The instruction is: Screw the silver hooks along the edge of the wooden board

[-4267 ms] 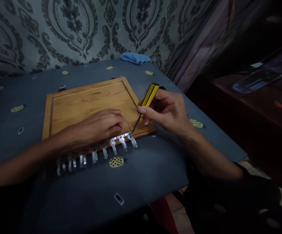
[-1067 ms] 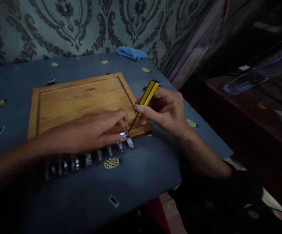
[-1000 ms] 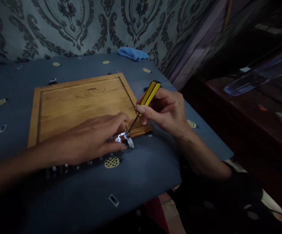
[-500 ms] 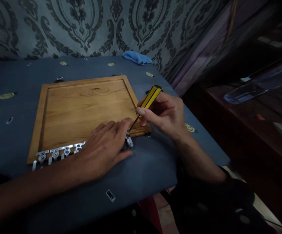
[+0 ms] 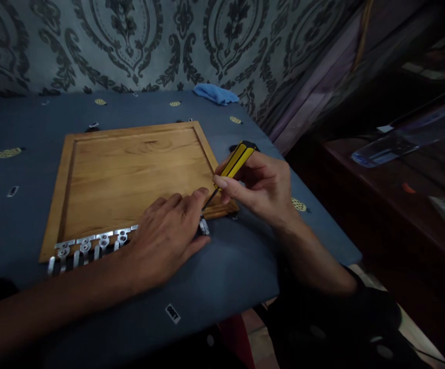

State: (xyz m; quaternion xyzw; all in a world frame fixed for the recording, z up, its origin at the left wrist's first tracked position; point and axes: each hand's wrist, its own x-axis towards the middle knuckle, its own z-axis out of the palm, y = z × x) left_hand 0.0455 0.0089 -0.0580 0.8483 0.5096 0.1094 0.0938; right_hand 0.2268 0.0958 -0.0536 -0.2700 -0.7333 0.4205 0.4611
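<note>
My right hand [image 5: 265, 185] pinches a yellow and black screwdriver [image 5: 237, 163] between thumb and fingers. The screwdriver slants down to the left, its tip at a metal fitting [image 5: 204, 225] on the front right edge of a wooden panel [image 5: 141, 177]. My left hand [image 5: 170, 236] lies across the panel's front edge, fingers stretched over the wood and thumb apart beside the fitting. It covers part of a metal strip with lever-like pieces [image 5: 103, 240] along that edge. The screw under the tip is too small to make out.
The panel lies on a table with a blue-grey cloth [image 5: 241, 277]. A blue rag [image 5: 215, 94] sits at the back against the patterned wall covering [image 5: 138, 46]. On the right, a dark red surface [image 5: 380, 189] holds a clear plastic bottle [image 5: 376, 151].
The screwdriver handle has dropped slightly and tilts a little lower, with my right hand still around it. My left hand stays on the panel's edge.
</note>
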